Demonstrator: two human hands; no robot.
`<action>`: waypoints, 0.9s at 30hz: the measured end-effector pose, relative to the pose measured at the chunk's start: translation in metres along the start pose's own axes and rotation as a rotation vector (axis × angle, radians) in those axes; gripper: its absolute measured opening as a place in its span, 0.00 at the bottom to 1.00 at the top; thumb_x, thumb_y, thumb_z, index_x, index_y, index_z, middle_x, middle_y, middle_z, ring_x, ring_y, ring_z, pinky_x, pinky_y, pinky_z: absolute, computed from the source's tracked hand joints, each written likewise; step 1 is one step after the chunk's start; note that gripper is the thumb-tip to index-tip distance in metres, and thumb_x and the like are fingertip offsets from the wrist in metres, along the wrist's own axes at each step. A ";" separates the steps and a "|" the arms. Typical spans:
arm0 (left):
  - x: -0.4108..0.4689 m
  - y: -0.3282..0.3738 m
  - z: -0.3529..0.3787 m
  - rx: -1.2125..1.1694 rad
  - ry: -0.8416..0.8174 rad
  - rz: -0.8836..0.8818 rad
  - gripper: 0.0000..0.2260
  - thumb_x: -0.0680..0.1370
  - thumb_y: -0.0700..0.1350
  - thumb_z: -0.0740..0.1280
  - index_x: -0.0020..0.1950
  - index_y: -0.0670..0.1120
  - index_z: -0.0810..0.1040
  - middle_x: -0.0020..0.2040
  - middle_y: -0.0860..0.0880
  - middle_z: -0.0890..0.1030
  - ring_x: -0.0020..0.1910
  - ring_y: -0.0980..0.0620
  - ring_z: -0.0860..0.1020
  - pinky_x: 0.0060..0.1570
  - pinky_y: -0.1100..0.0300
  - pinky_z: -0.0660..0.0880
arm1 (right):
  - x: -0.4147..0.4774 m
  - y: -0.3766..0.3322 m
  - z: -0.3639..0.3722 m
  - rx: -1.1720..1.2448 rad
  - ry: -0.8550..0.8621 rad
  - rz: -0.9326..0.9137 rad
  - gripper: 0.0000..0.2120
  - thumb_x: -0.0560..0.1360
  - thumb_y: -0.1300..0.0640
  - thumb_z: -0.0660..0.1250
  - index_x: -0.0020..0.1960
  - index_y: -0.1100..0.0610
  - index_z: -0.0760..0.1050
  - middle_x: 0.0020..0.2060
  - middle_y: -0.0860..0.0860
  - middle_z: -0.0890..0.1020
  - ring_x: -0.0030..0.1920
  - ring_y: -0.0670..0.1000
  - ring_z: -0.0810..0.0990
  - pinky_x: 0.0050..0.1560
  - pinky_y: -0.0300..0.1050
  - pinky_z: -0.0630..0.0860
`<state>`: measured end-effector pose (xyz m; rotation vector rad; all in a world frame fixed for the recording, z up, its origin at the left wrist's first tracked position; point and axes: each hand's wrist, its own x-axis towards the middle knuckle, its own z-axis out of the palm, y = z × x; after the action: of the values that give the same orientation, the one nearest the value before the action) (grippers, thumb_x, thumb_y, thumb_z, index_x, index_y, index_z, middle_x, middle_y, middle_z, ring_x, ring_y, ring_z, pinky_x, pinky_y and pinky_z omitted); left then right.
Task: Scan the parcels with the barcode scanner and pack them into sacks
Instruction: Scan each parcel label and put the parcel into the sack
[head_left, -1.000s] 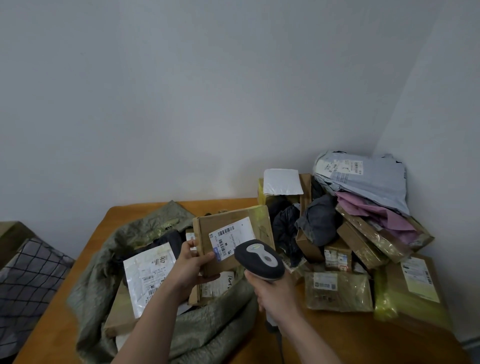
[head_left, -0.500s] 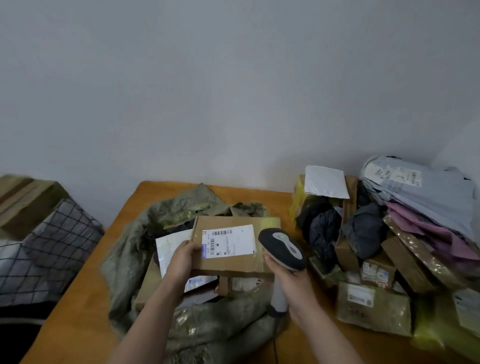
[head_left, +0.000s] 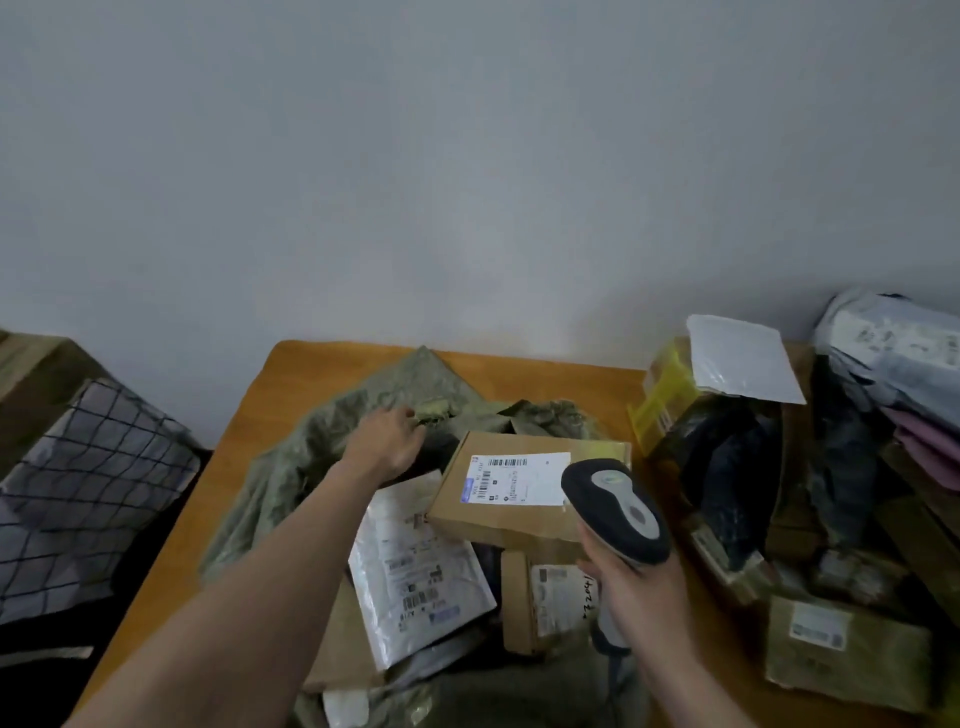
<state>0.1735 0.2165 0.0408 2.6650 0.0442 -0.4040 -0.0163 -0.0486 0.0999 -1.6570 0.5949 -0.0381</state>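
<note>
Left hand (head_left: 387, 441) is reaching onto the far rim of the green sack (head_left: 311, 467), fingers touching the fabric; whether they are pinching it cannot be told. Right hand (head_left: 641, 587) is gripping the barcode scanner (head_left: 615, 512) by its handle. Between both hands, the cardboard parcel (head_left: 524, 499) is lying label-up in the sack mouth, neither hand holding it, its corner overlapping a white mailer (head_left: 415, 566).

Dim, flat light with soft shadows; the parcels (head_left: 852, 467) beyond the right hand (head_left: 639, 592) blur; frame edges bend.
</note>
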 end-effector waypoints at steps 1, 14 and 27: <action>0.014 -0.002 0.004 0.000 -0.028 0.003 0.21 0.85 0.54 0.60 0.74 0.43 0.72 0.72 0.39 0.74 0.70 0.37 0.72 0.68 0.47 0.70 | 0.004 0.000 0.002 -0.008 -0.004 0.004 0.19 0.69 0.47 0.79 0.51 0.28 0.76 0.53 0.36 0.81 0.61 0.51 0.81 0.64 0.62 0.79; 0.114 -0.002 0.025 0.304 -0.144 -0.065 0.26 0.84 0.63 0.55 0.69 0.45 0.76 0.72 0.41 0.75 0.73 0.40 0.71 0.72 0.37 0.66 | 0.044 -0.005 0.013 0.054 0.009 0.141 0.18 0.74 0.62 0.76 0.54 0.43 0.76 0.43 0.40 0.85 0.40 0.39 0.86 0.58 0.65 0.81; 0.073 -0.006 -0.102 0.195 0.564 0.413 0.21 0.74 0.32 0.65 0.66 0.42 0.79 0.64 0.45 0.78 0.56 0.36 0.80 0.48 0.42 0.79 | 0.057 -0.024 0.080 0.168 -0.093 0.090 0.15 0.76 0.59 0.75 0.59 0.47 0.80 0.56 0.46 0.84 0.52 0.44 0.83 0.43 0.39 0.84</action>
<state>0.2705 0.2630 0.1050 2.7915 -0.3835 0.4979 0.0705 0.0032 0.0898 -1.4595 0.5793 0.0533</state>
